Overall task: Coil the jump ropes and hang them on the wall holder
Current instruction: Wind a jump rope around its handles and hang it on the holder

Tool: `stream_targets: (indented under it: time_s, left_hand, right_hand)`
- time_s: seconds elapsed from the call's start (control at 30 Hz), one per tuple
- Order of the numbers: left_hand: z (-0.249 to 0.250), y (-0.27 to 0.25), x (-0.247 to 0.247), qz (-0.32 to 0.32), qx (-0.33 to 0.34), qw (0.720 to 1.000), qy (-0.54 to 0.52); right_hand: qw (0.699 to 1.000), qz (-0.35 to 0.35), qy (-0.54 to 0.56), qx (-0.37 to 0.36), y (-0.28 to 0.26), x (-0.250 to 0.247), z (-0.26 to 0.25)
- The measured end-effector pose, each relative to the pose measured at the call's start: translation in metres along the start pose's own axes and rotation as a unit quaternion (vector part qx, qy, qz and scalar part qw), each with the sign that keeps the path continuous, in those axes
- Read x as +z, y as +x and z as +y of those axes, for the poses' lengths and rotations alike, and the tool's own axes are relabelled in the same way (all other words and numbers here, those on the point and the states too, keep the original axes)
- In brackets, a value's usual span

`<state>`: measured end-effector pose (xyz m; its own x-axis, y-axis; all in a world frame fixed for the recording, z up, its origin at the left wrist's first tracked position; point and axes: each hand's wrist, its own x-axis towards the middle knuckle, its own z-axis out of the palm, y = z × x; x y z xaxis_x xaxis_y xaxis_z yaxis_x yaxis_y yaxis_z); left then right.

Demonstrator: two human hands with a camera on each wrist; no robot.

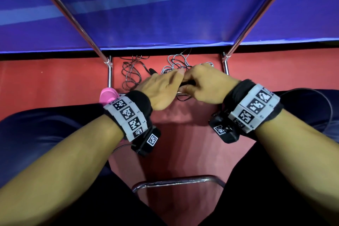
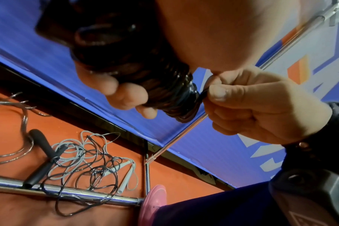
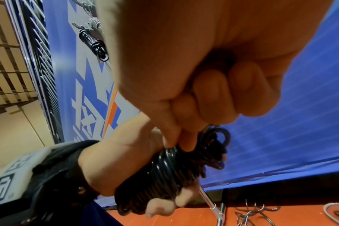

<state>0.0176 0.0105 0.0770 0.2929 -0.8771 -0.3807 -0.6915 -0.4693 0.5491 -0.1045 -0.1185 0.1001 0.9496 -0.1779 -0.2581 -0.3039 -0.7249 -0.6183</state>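
A tightly coiled black jump rope (image 2: 164, 91) is gripped in my left hand (image 1: 163, 90), whose fingers (image 2: 126, 94) curl round the bundle. My right hand (image 1: 201, 82) meets it from the right, and its thumb and forefinger (image 2: 219, 91) pinch the cord end against the coil (image 3: 164, 175). In the head view the two hands hide nearly all of the bundle. Another coiled black rope (image 3: 93, 41) hangs on a hook high on the blue wall banner. Loose ropes lie tangled on the red floor: a grey one (image 2: 71, 146), a dark one with black handles (image 2: 43, 152) and a clear one (image 2: 19, 122).
Chrome frame bars (image 1: 110, 71) stand round the floor ropes, with slanted poles running up the blue banner (image 1: 165, 14). A chrome chair bar (image 1: 176, 181) sits between my knees. A pink shoe (image 1: 108, 95) is by my left wrist.
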Motion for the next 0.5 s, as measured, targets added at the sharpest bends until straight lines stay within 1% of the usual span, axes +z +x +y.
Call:
stream_targets:
  time_s: [0.13,0.2,0.3,0.4,0.5]
  left_hand:
    - [0.000,-0.004,-0.007,-0.064,0.017,0.996,-0.058]
    - [0.003,-0.005,-0.011,-0.096,0.021,0.993,-0.060]
    - [0.004,-0.005,-0.016,-0.122,0.013,0.991,-0.048]
    - [0.005,-0.005,-0.016,-0.128,0.016,0.991,0.018]
    - [0.010,-0.005,-0.012,-0.098,0.018,0.988,0.116]
  right_hand:
    - [1.000,0.011,0.014,0.008,0.000,0.000,0.003]
    - [1.000,0.001,0.022,0.001,0.001,0.001,0.001]
    - [0.999,-0.018,0.038,-0.005,0.002,0.003,0.000]
    - [0.999,-0.009,0.046,0.016,0.004,0.000,0.004]
    - [0.998,-0.023,0.054,0.015,0.003,0.002,0.002]
